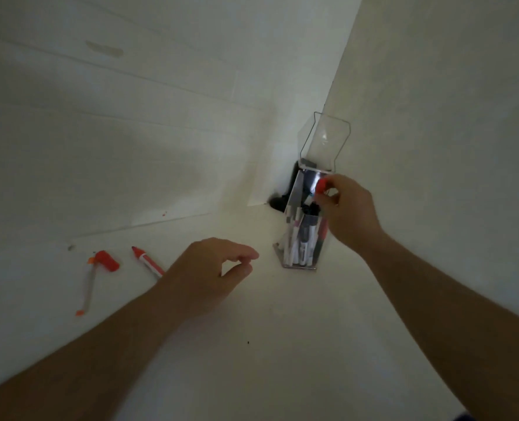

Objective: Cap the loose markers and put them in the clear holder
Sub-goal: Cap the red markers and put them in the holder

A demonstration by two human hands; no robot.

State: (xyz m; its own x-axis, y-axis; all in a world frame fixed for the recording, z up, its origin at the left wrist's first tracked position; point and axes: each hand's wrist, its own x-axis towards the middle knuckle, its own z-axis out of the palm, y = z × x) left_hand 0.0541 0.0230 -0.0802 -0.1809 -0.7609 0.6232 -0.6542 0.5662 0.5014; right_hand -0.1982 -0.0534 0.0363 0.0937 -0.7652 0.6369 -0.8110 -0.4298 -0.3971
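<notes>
The tall clear plastic marker holder [304,238] by my right hand [348,212] looks glossy, catching glare. The red plastic cap [108,260] far left seems smooth; the white tabletop [282,344] looks matt.

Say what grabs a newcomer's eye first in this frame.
The right hand at the top of the clear holder in the corner, pinching a red-capped marker over the other markers inside. Then the red bits at left: an uncapped red marker, a loose red cap and an orange-tipped pen, with the left hand hovering nearby, holding nothing.
</notes>
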